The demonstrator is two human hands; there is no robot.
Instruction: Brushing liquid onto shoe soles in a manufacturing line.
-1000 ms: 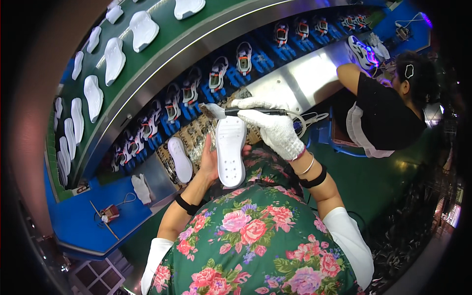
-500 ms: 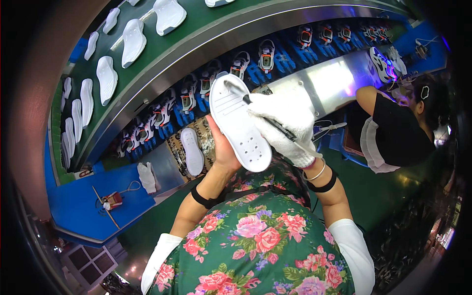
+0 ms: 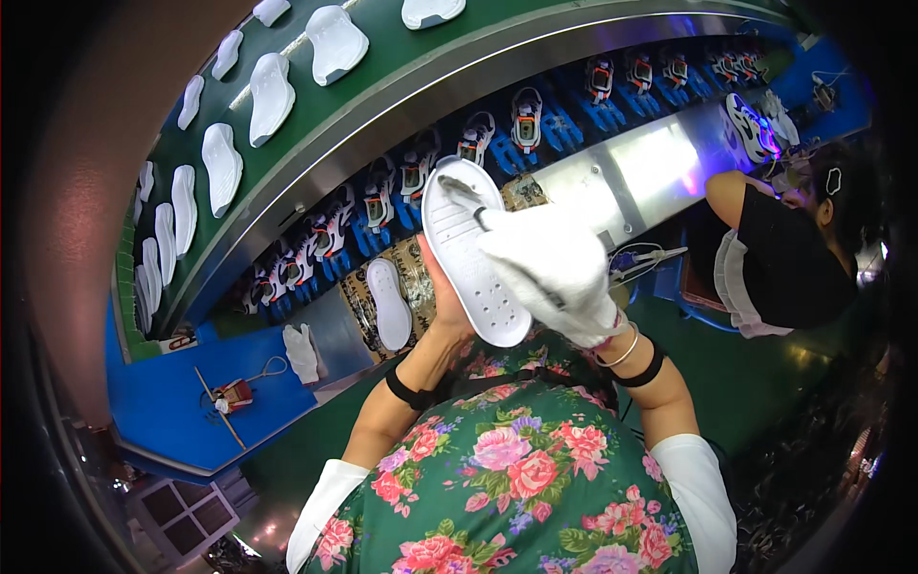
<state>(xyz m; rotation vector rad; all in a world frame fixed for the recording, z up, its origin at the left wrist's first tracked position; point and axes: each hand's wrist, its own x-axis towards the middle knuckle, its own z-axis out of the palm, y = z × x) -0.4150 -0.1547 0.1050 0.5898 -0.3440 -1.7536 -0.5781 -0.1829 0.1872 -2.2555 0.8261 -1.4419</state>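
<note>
Bare, my left hand (image 3: 444, 290) grips the left edge of a white shoe sole (image 3: 461, 253), which tilts up in front of my apron. Several small holes show in the sole's near half, and grooves run across its far half. A white knitted glove covers my right hand (image 3: 555, 268), which is closed on a thin brush (image 3: 469, 197). Its dark bristles touch the sole's far end; most of the handle is hidden by the glove. A second white sole (image 3: 389, 308) lies on the bench just left of my left hand.
A green conveyor belt (image 3: 287, 53) carries white soles at the far left, behind a metal rail. Below it runs a row of shoes (image 3: 525, 120) on blue holders. Left, a blue table (image 3: 163, 402) holds a white glove (image 3: 300, 352) and a stick. A co-worker (image 3: 794, 258) sits at right.
The brush tip has shifted slightly toward the left edge of the sole's far end, its bristles now more spread. My whole view has shifted a little; both hands keep their holds.
</note>
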